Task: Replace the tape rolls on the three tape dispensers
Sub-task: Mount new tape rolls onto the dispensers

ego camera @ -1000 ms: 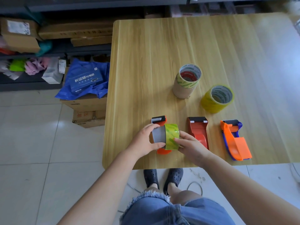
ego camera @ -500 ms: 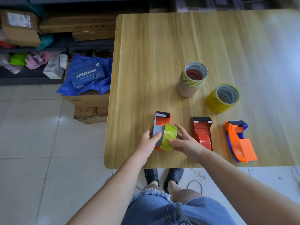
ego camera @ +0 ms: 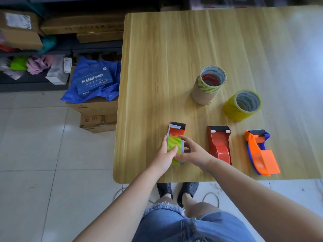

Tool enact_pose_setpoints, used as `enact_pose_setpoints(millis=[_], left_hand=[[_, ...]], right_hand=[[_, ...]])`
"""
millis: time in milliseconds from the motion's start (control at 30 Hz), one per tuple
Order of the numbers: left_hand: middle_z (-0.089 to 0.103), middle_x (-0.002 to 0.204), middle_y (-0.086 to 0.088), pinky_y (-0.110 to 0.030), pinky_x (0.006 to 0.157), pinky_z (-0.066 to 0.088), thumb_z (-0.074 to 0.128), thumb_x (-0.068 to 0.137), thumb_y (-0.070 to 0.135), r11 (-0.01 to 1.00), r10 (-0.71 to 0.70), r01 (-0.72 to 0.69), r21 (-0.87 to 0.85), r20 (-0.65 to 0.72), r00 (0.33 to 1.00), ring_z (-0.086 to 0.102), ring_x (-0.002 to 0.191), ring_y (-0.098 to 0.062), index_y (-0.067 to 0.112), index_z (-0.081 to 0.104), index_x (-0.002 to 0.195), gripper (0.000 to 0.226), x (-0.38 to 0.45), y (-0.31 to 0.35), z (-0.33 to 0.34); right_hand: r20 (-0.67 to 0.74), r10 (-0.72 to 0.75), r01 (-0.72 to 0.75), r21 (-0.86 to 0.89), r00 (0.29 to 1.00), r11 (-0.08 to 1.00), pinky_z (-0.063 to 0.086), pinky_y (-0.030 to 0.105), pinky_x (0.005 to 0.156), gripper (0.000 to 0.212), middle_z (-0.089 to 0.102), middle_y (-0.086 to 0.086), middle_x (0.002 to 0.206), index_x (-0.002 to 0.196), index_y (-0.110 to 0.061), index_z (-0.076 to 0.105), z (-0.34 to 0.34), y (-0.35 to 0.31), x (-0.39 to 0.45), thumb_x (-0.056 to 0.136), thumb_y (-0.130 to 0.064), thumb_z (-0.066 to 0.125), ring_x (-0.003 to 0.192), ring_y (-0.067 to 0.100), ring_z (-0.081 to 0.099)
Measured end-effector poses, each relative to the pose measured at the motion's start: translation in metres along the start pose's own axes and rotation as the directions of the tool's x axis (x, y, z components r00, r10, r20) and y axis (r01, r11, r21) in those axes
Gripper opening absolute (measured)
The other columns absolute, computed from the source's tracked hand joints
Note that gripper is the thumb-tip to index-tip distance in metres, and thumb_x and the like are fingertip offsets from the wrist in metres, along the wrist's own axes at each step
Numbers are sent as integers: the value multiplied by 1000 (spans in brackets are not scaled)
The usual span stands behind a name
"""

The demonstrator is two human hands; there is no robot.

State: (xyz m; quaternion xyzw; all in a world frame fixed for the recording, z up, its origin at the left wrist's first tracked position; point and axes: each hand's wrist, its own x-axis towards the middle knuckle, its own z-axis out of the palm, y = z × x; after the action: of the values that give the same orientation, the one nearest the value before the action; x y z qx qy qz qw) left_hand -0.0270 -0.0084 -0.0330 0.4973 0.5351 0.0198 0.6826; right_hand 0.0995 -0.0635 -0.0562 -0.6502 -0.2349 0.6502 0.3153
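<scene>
Three tape dispensers lie in a row near the table's front edge: an orange one [ego camera: 176, 128] on the left, a red one [ego camera: 219, 143] in the middle, an orange-and-blue one [ego camera: 260, 151] on the right. A green-yellow tape roll [ego camera: 172, 143] sits in the left dispenser. My left hand [ego camera: 165, 158] grips this roll from the left, thumb across it. My right hand [ego camera: 193, 152] holds it from the right with curled fingers. Behind the row stand a stack of rolls [ego camera: 208, 85] and a single yellow roll [ego camera: 242, 105].
The wooden table [ego camera: 166, 58] ends just in front of my hands, and its left edge runs beside cardboard boxes [ego camera: 95, 112] topped with a blue bag. Shelves with boxes and clutter fill the far left. Cables lie on the tiled floor by my feet.
The roll has gone from above the left dispenser down into it. My left hand moved from the roll's side onto its top, and both hands shifted slightly forward.
</scene>
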Motion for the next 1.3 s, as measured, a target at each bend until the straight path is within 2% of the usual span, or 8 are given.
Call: enact_pose_setpoints(millis=[167,433,600,733,933,1000,1200,1300], left_hand=[[59,113,5,-21,79,43,55,92,26,999,4,-9,-39,-130,991,55,101,-13,18,42,134,45,0,-1,2],[57,129,-9,-37,99,42,57,87,43,991,-86,107,84,-229,970,53,118,-25,8,50,129,56,4,-3,11],[68,90,-1,-28,71,49,57,90,34,998,-46,54,23,-271,961,65,86,-19,20,61,88,15,8,5,23],[63,81,1,-26,66,42,51,92,38,998,-14,35,50,-367,930,60,82,-19,22,58,79,23,11,13,32],[66,97,-9,-39,91,45,53,91,38,996,-85,79,-32,-463,882,60,107,-33,13,64,88,28,13,14,41],[59,115,-9,-38,98,39,52,92,37,993,-113,103,-49,-518,848,51,121,-32,2,57,115,43,14,14,47],[54,128,-12,-37,92,42,60,88,34,997,-68,74,-21,-684,726,53,111,-28,7,45,127,50,11,13,50],[56,124,-4,-38,92,40,64,85,29,976,151,29,218,-758,635,51,115,-24,12,49,121,43,5,18,53]], right_hand=[[-75,22,-30,-110,997,993,51,34,93,87,53,0,130,146,-20,24,0,-2,0,77,-21,76,121,17,52],[-244,-135,32,-384,960,923,48,28,93,76,47,-2,139,144,-18,32,-11,-25,-24,80,-27,72,118,12,50],[-496,-354,99,-469,793,878,44,27,92,58,53,-1,125,129,-15,47,-77,-45,-34,77,-27,71,113,16,53],[-650,-361,-79,-545,668,835,32,34,106,86,38,4,141,141,-13,30,-147,-50,-29,73,-44,73,132,23,34],[-644,-187,-374,-628,742,682,22,44,113,125,10,8,157,149,-8,-3,-195,-45,-1,64,-68,67,145,27,10],[-635,-169,-385,-636,754,669,24,44,112,126,11,9,156,149,-8,-4,-199,-43,8,64,-69,67,145,27,12],[-609,-246,-266,-625,754,734,29,41,109,112,29,9,147,147,-8,11,-208,-40,9,66,-53,74,138,28,27],[-557,-296,-74,-546,776,835,31,40,111,109,33,6,144,146,-10,17,-206,-35,-5,63,-44,80,136,24,31]])
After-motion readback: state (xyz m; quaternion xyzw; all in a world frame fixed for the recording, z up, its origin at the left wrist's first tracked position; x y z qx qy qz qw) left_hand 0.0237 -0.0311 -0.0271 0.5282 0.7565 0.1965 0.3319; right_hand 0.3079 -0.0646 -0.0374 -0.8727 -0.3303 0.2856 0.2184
